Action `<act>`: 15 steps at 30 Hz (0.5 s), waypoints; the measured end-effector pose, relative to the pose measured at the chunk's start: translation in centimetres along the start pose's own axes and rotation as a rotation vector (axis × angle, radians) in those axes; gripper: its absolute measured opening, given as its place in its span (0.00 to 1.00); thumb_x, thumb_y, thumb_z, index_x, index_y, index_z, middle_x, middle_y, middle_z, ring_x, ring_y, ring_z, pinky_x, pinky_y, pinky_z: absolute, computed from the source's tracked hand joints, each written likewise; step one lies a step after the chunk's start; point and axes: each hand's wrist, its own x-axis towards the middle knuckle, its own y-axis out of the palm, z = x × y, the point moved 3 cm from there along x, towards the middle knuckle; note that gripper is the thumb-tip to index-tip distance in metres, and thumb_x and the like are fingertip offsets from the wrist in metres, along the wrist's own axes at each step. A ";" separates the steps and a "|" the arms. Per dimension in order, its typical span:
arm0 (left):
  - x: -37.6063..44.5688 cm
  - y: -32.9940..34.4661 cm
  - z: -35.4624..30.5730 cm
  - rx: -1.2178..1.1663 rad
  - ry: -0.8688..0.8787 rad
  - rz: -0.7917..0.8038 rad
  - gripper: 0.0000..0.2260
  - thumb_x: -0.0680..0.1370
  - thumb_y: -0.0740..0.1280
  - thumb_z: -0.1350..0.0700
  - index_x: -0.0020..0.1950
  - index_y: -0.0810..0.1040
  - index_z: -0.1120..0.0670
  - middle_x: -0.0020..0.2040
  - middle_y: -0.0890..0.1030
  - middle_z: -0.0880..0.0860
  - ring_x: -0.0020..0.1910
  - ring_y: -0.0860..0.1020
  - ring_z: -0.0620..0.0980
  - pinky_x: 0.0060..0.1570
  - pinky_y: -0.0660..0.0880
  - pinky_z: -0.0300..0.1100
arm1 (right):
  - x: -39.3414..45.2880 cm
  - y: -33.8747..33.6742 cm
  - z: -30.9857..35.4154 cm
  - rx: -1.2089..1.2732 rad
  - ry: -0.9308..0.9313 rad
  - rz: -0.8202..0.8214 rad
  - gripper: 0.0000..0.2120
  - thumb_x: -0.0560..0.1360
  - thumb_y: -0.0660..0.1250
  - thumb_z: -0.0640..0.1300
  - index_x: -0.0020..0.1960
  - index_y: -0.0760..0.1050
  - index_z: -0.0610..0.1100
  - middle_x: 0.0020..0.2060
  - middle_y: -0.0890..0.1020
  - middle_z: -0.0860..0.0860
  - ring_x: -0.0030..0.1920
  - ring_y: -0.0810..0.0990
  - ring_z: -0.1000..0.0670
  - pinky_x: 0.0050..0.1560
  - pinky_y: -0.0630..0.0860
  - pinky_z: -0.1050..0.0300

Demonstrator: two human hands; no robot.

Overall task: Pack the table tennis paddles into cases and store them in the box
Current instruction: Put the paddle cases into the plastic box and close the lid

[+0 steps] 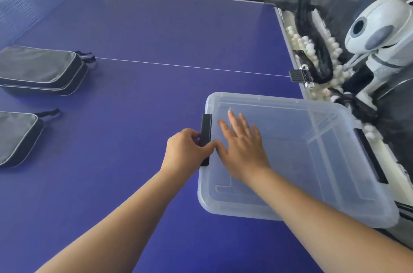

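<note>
Sitting at the right edge of the blue bench (145,26), the clear lidded box (312,161) runs its long axis away from the person. The left hand (187,149) curls its fingers (207,147) round the black latch (205,136) on the box's left side; the right hand (242,143) lies flat, fingers spread, on the lid. Two dark paddle cases (40,69) lie well left of the box, with open bench between.

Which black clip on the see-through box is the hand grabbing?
The left hand grips the black clip on the box's left side, nearest the two cases. The other clip, on the right side by the ball machine, is untouched.
</note>
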 end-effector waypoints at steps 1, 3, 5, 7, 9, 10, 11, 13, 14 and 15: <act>0.1 0.0 -0.1 0.023 -0.005 0.003 0.13 0.70 0.75 0.45 0.47 0.78 0.51 0.35 0.81 0.44 0.31 0.79 0.38 0.27 0.72 0.30 | 0.0 0.0 -0.1 0.005 0.001 0.001 0.39 0.71 0.31 0.67 0.79 0.47 0.55 0.78 0.39 0.54 0.78 0.38 0.49 0.76 0.40 0.43; 0.4 -0.2 -0.2 0.027 -0.014 0.015 0.12 0.71 0.74 0.46 0.46 0.79 0.52 0.36 0.81 0.45 0.32 0.78 0.39 0.26 0.69 0.29 | -0.1 0.1 -0.1 0.009 0.002 -0.007 0.39 0.72 0.31 0.68 0.79 0.47 0.55 0.78 0.39 0.54 0.78 0.38 0.49 0.76 0.39 0.43; 0.7 -0.4 -0.1 0.003 -0.022 0.028 0.11 0.71 0.74 0.47 0.47 0.81 0.52 0.37 0.82 0.45 0.33 0.79 0.40 0.27 0.71 0.30 | -0.1 0.2 -0.2 0.004 0.003 -0.015 0.38 0.72 0.31 0.68 0.79 0.47 0.55 0.78 0.40 0.54 0.78 0.38 0.49 0.76 0.40 0.43; 0.7 -0.2 -0.1 -0.004 -0.016 0.029 0.09 0.71 0.73 0.48 0.46 0.81 0.52 0.38 0.83 0.46 0.35 0.81 0.44 0.31 0.77 0.37 | 0.0 0.2 -0.2 0.005 0.004 -0.016 0.38 0.73 0.32 0.68 0.79 0.47 0.55 0.78 0.39 0.54 0.78 0.38 0.49 0.76 0.39 0.44; 0.4 0.1 0.0 -0.005 -0.002 0.024 0.09 0.72 0.73 0.48 0.45 0.80 0.52 0.36 0.83 0.47 0.34 0.81 0.44 0.33 0.79 0.39 | 0.0 0.2 -0.2 0.016 0.003 -0.016 0.38 0.73 0.32 0.68 0.79 0.47 0.55 0.78 0.40 0.54 0.78 0.38 0.49 0.76 0.39 0.44; 0.2 0.2 0.0 -0.010 0.002 0.022 0.09 0.72 0.73 0.48 0.46 0.79 0.52 0.35 0.82 0.46 0.32 0.81 0.41 0.31 0.78 0.37 | -0.1 0.1 -0.1 0.026 0.002 -0.021 0.38 0.73 0.33 0.67 0.79 0.48 0.55 0.79 0.40 0.54 0.78 0.39 0.49 0.76 0.39 0.44; 0.2 0.3 0.0 -0.016 0.002 0.029 0.11 0.72 0.73 0.47 0.46 0.78 0.52 0.34 0.82 0.46 0.29 0.80 0.39 0.29 0.77 0.33 | -0.1 0.1 -0.1 0.035 0.000 -0.026 0.37 0.73 0.33 0.67 0.79 0.49 0.54 0.79 0.41 0.54 0.78 0.39 0.49 0.76 0.40 0.43; 0.3 0.3 0.1 0.004 0.001 0.050 0.13 0.71 0.74 0.44 0.46 0.77 0.51 0.32 0.80 0.45 0.26 0.78 0.37 0.25 0.72 0.30 | -0.1 0.0 -0.1 0.045 0.003 -0.035 0.37 0.73 0.34 0.66 0.79 0.50 0.54 0.79 0.41 0.54 0.78 0.40 0.49 0.76 0.41 0.43; 0.4 0.2 0.1 0.028 0.005 0.052 0.14 0.71 0.74 0.44 0.46 0.77 0.52 0.32 0.80 0.45 0.26 0.77 0.37 0.24 0.70 0.29 | -0.1 0.0 -0.1 0.043 0.004 -0.034 0.37 0.73 0.34 0.66 0.79 0.50 0.54 0.79 0.41 0.54 0.78 0.39 0.49 0.76 0.41 0.43; 0.7 0.0 0.0 0.048 0.012 0.053 0.14 0.71 0.74 0.44 0.44 0.78 0.52 0.31 0.79 0.45 0.25 0.76 0.38 0.23 0.67 0.28 | -0.1 0.0 -0.1 0.038 0.005 -0.030 0.37 0.73 0.34 0.66 0.79 0.49 0.54 0.79 0.41 0.54 0.78 0.39 0.50 0.76 0.40 0.44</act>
